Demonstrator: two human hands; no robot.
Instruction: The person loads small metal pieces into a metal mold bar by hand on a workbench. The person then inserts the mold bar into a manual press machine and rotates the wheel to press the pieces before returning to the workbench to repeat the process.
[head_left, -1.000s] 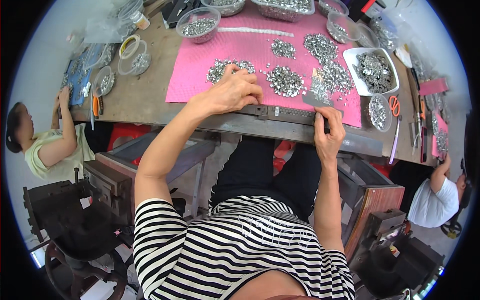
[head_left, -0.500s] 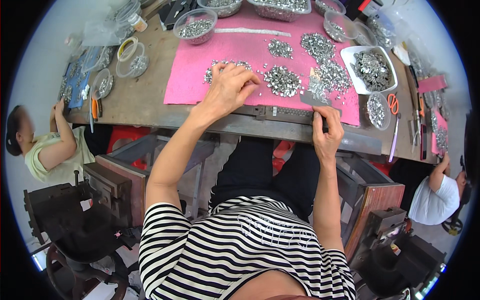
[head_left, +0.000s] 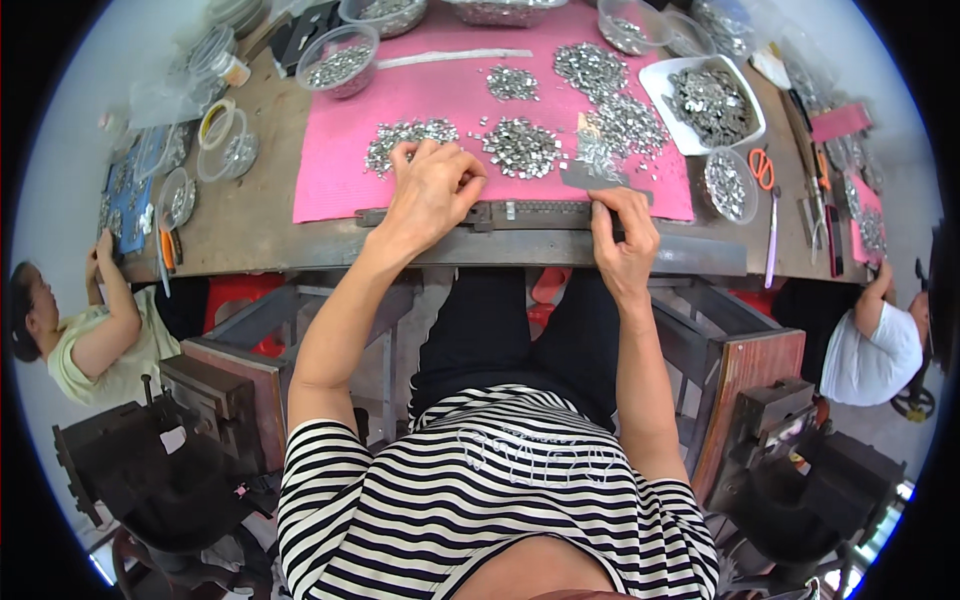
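My left hand hovers at the near side of a pile of small silver metal pieces on the pink mat. Its fingers are curled together with the thumb; what they pinch, if anything, is hidden. Along the table's front edge lies a dark metal bar fixture with a row of small pieces set in it. The bar's right end meets my right hand, whose thumb and fingers close on it. Just beyond those fingers lies a thin grey plate, loose pieces at its far side.
More silver heaps lie on the mat. A white tray of pieces, a clear tub, orange-handled scissors and a purple-handled tool are at right. Another tub stands far left. People sit at both sides.
The whole view has shifted a little. My left hand has drawn back from over the left pile toward the bar, its fingers more curled. My right hand stays at the bar's right end.
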